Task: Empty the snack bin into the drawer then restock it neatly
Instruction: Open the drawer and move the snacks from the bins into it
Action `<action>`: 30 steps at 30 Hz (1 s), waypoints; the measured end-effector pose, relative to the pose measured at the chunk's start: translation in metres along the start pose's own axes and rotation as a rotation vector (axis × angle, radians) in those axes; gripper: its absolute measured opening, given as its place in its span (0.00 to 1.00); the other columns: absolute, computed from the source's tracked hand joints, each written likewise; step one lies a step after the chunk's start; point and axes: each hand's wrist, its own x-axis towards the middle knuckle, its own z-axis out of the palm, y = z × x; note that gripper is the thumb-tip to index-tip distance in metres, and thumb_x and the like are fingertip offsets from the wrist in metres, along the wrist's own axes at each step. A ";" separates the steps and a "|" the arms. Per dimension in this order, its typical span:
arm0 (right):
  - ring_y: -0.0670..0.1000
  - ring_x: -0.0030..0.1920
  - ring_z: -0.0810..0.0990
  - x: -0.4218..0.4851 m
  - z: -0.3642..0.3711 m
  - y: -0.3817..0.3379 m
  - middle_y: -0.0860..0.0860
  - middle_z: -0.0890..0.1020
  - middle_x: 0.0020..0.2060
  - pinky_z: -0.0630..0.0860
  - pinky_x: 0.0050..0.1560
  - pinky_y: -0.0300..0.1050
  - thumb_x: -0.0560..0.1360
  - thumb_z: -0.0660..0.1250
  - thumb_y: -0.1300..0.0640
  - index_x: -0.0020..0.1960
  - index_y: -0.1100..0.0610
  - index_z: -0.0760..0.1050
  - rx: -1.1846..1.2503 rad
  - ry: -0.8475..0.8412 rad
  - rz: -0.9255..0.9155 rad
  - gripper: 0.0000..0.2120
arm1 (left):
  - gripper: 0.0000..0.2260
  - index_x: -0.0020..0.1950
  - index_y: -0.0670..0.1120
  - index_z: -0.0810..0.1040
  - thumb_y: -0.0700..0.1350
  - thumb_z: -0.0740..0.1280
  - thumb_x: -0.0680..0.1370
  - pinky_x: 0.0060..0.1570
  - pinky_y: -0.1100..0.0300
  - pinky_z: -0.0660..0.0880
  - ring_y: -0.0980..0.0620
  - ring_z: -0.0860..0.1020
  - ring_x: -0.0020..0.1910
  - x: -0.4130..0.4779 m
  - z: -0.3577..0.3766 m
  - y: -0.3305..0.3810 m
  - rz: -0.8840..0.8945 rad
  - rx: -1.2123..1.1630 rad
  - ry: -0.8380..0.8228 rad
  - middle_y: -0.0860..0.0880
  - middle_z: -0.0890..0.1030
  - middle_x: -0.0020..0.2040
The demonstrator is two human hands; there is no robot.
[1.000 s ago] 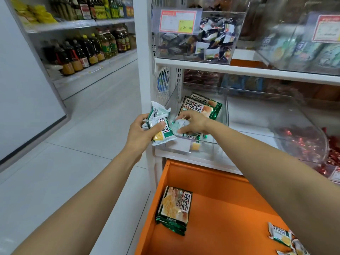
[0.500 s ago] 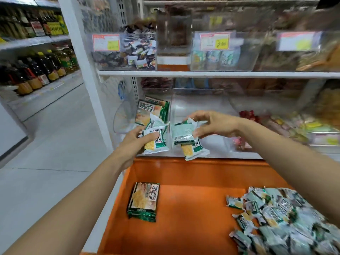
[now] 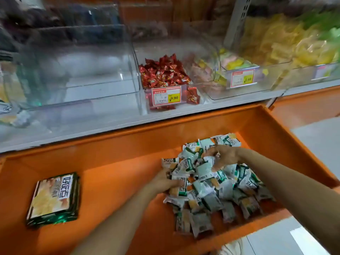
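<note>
The orange drawer (image 3: 119, 172) stands open under the clear snack bin (image 3: 82, 57). In the drawer's right half lies a heap of snack packets (image 3: 211, 190), likely light and slippery; pinch their sealed edges. The right hand (image 3: 225, 157) rests loose-fingered on top. The left hand (image 3: 164, 182) touches the heap's edge, its grip hidden.

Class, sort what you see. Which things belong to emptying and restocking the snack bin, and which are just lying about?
For the job:
- orange drawer
- pile of small packets
- left hand and right hand, both at the pile
- probably the stack of green packs
- possibly the empty clear bin

Lying about:
- red sweets
- price tag
- yellow snacks
</note>
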 end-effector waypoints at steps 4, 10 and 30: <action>0.56 0.71 0.68 0.029 0.015 0.039 0.52 0.65 0.74 0.63 0.72 0.52 0.69 0.75 0.63 0.71 0.49 0.69 -0.131 0.032 0.057 0.33 | 0.36 0.76 0.46 0.59 0.48 0.74 0.73 0.61 0.55 0.72 0.49 0.71 0.66 0.038 0.034 -0.012 -0.060 -0.007 -0.085 0.46 0.67 0.73; 0.54 0.68 0.71 0.015 0.000 -0.018 0.51 0.70 0.70 0.68 0.67 0.48 0.73 0.73 0.56 0.72 0.51 0.68 -0.186 0.158 -0.175 0.29 | 0.25 0.70 0.45 0.69 0.49 0.70 0.76 0.52 0.63 0.71 0.50 0.74 0.62 0.027 -0.001 0.006 0.165 0.239 0.086 0.47 0.74 0.68; 0.49 0.53 0.79 -0.025 0.039 -0.531 0.53 0.81 0.56 0.75 0.58 0.45 0.76 0.67 0.54 0.58 0.57 0.79 -0.449 0.337 -0.937 0.12 | 0.27 0.69 0.50 0.72 0.59 0.48 0.78 0.71 0.45 0.56 0.43 0.68 0.69 -0.264 -0.335 -0.035 0.379 1.091 1.085 0.44 0.74 0.68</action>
